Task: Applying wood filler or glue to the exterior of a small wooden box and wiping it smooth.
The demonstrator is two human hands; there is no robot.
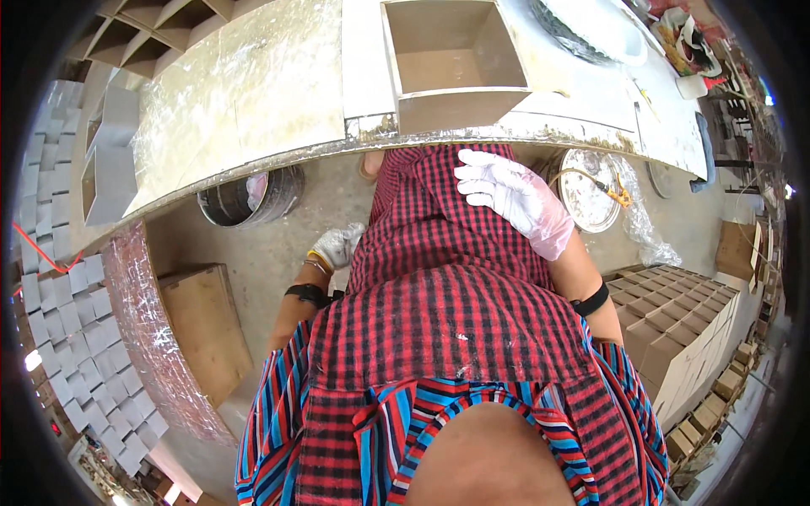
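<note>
My right hand [515, 198], in a white glove, hovers in front of the apron [456, 329] near the bench edge. Its fingers are stretched and slightly apart, with nothing in them. Down at the apron's left side is my left hand [336, 246], in a pale glove with a yellow cuff; its fingers lie against the cloth, partly hidden, and I cannot tell how far they are curled. An open cardboard box [462, 111] sits on the workbench [245, 101] at its front edge, ahead of me. Neither hand touches it.
Beneath the bench stand a dark bucket [253, 198] on the left and a white-lidded bucket [584, 190] on the right, beside clear plastic film [650, 232]. Divided cardboard boxes [671, 316] are stacked at right. Grey boxes [84, 337] pile up at left. Another grey box [110, 181] rests on the bench's left end.
</note>
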